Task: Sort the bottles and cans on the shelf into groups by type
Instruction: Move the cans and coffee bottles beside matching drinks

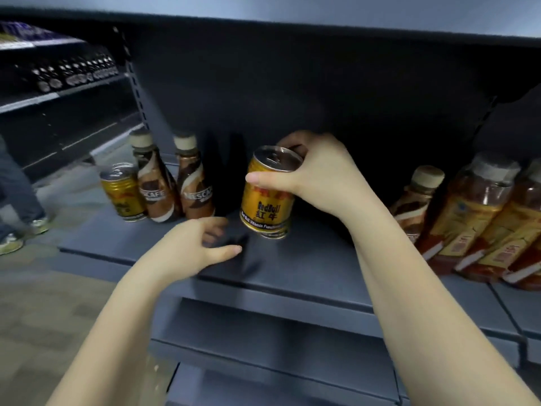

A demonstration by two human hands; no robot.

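Shelf (292,268) holds three clusters, all placed relative to the held can. Tea bottles (480,218) stand well to its right, one coffee bottle (415,197) with them. Two coffee bottles (175,186) stand to its left, and the second gold can (123,194) sits just beyond them, touching the nearer one. Right hand (319,174) has its fingers (257,178) wrapped round the top rim of the held can (268,194); long axis near upright, tilted slightly, base at or just off the shelf, can't tell which. Left hand (199,244) is below-left of it, fingers loosely curled, holding nothing. Key relation: matching can lies left, so the carry likely goes leftward past the coffee bottles.
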